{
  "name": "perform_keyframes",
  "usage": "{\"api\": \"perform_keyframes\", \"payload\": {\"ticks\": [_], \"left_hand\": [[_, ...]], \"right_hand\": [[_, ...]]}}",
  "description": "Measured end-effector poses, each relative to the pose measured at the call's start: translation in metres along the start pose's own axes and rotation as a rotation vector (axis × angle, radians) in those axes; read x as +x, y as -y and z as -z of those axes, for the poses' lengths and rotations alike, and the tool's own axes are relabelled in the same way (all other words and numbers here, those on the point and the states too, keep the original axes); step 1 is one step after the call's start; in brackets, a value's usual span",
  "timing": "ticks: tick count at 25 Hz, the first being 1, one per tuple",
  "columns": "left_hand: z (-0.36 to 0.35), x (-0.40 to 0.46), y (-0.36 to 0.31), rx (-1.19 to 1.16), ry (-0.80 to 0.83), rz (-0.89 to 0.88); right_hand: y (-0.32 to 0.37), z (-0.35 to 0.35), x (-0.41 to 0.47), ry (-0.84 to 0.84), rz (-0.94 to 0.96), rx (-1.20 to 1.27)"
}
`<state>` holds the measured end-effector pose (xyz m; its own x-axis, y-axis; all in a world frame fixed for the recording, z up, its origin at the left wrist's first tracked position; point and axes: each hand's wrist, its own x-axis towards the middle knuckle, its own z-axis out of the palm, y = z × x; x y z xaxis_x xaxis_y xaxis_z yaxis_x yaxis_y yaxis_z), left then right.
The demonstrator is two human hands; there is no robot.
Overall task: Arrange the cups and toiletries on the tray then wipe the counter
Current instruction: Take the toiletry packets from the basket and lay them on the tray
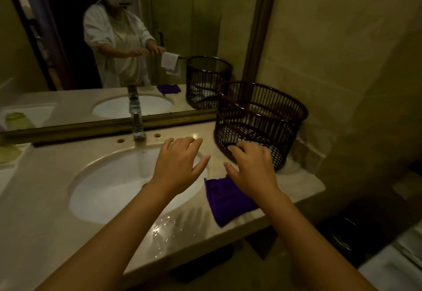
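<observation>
Both my hands are stretched out over the marble counter point(45, 199), holding nothing. My left hand point(178, 163) hovers with spread fingers above the right rim of the white sink point(109, 190). My right hand point(251, 167) hovers with relaxed fingers over the far end of a folded purple cloth point(228, 201), which lies on the counter right of the sink. A pale green cup point(9, 153) shows at the far left edge, beside what looks like a white tray point(6, 176). No other toiletries are visible.
A dark slatted basket point(260, 121) stands at the counter's right end, just beyond my right hand. A chrome tap point(137, 121) rises behind the sink, under a framed mirror point(114, 39). Water drops glisten on the front edge point(164, 229). A dark bin point(342, 238) stands on the floor.
</observation>
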<state>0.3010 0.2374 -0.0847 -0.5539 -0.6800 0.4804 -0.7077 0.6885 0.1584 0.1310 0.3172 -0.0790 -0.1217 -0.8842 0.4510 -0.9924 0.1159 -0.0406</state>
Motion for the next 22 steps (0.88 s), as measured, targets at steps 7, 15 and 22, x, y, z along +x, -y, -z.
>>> {"api": "perform_keyframes", "payload": {"ticks": [7, 15, 22], "left_hand": [[-0.039, 0.106, -0.016, -0.052, -0.035, -0.103], [-0.075, 0.205, -0.017, -0.057, -0.048, -0.230], [-0.139, 0.250, -0.018, -0.083, -0.013, -0.116]], "right_hand": [[-0.072, 0.013, 0.076, 0.003, -0.004, -0.043], [-0.164, 0.014, 0.172, 0.187, 0.148, -0.028], [-0.239, -0.042, 0.272, 0.492, 0.446, -0.104]]}}
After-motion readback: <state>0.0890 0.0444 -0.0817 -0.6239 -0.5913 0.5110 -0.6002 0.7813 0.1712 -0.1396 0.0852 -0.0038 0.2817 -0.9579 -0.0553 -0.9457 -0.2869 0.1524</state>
